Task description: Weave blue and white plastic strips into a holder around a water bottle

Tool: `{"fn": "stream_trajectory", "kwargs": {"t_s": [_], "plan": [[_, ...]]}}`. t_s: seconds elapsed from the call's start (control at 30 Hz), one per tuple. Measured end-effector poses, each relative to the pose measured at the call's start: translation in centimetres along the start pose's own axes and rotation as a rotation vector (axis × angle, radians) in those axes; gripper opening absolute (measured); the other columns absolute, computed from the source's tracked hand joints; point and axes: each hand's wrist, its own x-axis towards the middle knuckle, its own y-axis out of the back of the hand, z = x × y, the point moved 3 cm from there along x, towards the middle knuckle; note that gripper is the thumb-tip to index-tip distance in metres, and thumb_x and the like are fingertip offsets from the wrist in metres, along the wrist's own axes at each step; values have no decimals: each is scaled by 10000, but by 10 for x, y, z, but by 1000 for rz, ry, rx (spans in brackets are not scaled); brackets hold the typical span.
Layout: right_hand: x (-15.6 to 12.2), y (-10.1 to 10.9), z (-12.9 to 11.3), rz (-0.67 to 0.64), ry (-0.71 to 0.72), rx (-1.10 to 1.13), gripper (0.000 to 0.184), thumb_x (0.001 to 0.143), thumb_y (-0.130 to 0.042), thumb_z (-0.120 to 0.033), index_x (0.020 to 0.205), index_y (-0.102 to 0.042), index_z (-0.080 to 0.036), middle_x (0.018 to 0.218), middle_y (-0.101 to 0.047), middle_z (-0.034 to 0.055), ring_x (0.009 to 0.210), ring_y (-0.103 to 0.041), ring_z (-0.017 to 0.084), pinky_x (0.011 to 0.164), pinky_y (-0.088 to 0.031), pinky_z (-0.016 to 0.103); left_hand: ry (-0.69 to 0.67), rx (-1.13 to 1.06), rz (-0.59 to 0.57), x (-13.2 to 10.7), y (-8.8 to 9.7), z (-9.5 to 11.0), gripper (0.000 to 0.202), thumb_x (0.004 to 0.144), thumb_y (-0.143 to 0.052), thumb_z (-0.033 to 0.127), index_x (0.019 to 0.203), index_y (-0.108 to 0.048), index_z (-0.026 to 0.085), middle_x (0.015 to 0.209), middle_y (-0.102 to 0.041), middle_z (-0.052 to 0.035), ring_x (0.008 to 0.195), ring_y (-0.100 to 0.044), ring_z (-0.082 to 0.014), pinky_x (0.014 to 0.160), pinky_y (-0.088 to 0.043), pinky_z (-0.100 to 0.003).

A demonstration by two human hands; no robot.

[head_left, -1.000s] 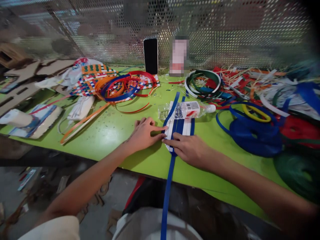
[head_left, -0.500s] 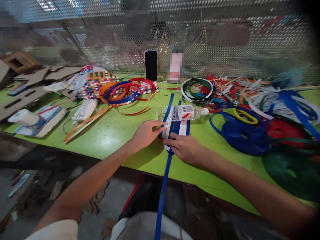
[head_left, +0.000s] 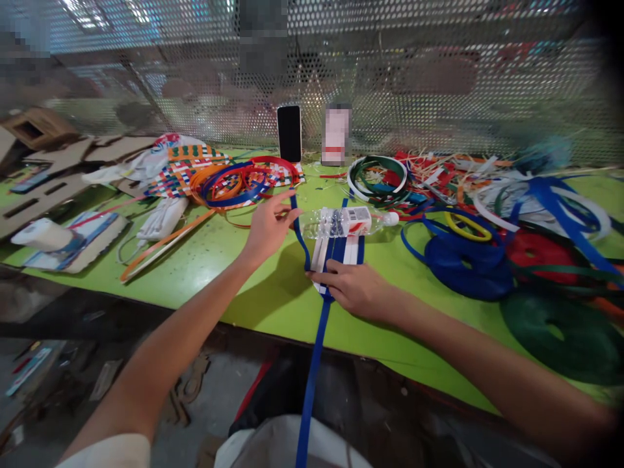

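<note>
A small weave of blue and white plastic strips point(head_left: 341, 252) lies on the green table point(head_left: 214, 260), with a clear water bottle point(head_left: 346, 222) resting across its far end. My left hand point(head_left: 266, 224) is raised above the table and pinches a blue strip point(head_left: 298, 231), bending it up and away from the weave. My right hand point(head_left: 353, 289) lies on the near end of the weave, index finger pointing left along its edge and pressing it down. One long blue strip point(head_left: 312, 377) runs from the weave over the table's front edge towards me.
Coiled orange, red and blue strips point(head_left: 238, 179) lie on a woven mat point(head_left: 188, 166) at the back left. A black phone point(head_left: 289, 133) leans on the perforated metal screen. Rolls of blue point(head_left: 468, 266), red and green strip point(head_left: 560, 331) crowd the right side. Cardboard pieces sit far left.
My left hand has left the table beside the weave and lifted a blue strip up and back. My right hand stays pressed on the weave. The view has tilted slightly.
</note>
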Motion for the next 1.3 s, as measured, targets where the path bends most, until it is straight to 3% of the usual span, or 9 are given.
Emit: {"fn": "stream_trajectory", "kwargs": {"t_s": [0.17,0.33,0.5,0.67,0.8,0.93,1.07,1.17,1.3], "plan": [[0,1,-1,-18,6,-34,553,1103,-470,-220,1629,-595,-340,1283,-722,82,822,-660,160,614,-309,310,27,297,-21,3,11,-25,406,970,-803,309,1360,-791,195,1000,-820,-88,834,-736,-233,857,-580,-383],[0,-1,0,-10,1,-18,559,1084,-484,-196,1611,-619,-323,1257,-730,87,850,-665,170,625,-318,306,32,462,-82,15,3,-35,314,909,-839,207,1222,-854,220,1144,-836,-117,1052,-766,-317,1021,-574,-455],[0,-2,0,12,16,-18,556,1075,-479,-186,1595,-635,-308,1243,-735,85,804,-631,152,615,-272,305,32,488,-111,18,-5,-38,310,876,-846,149,1175,-869,224,1206,-826,-147,1110,-759,-349,1069,-559,-498],[0,0,-1,6,21,-13,556,1089,-465,-194,1610,-621,-309,1244,-730,86,799,-619,153,617,-261,313,85,359,-97,7,0,-34,358,927,-793,181,1283,-828,196,1202,-813,-147,986,-770,-292,1000,-591,-460],[0,1,-1,-2,15,4,562,1087,-466,-191,1615,-618,-314,1246,-730,85,811,-628,151,626,-278,309,195,-78,-83,-7,1,-32,463,958,-804,304,1406,-752,199,1248,-787,-120,887,-765,-201,914,-622,-377],[-1,0,0,9,6,-2,561,1086,-472,-194,1613,-620,-314,1271,-728,87,804,-624,149,619,-273,315,259,-432,12,-18,-2,-28,435,932,-805,234,1360,-747,181,1182,-758,-89,956,-747,-161,946,-619,-323],[1,-2,0,8,16,0,547,1093,-474,-205,1612,-619,-301,1251,-723,91,805,-613,157,619,-272,324,193,-483,110,-31,-2,-19,375,939,-821,315,1298,-788,209,1048,-733,-49,851,-705,-132,825,-609,-273],[1,-4,2,22,30,18,508,1104,-471,-211,1567,-660,-294,1239,-716,94,819,-610,161,638,-278,331,191,-467,55,-41,-3,-11,432,931,-845,490,1250,-832,198,872,-704,-32,688,-614,-109,655,-536,-237],[-1,-6,5,36,35,40,474,1122,-460,-232,1535,-684,-292,1224,-714,86,810,-600,165,643,-265,342,227,-362,-93,-49,-1,-1,407,896,-880,500,1142,-875,176,734,-675,-27,648,-586,-112,601,-471,-223]]}}
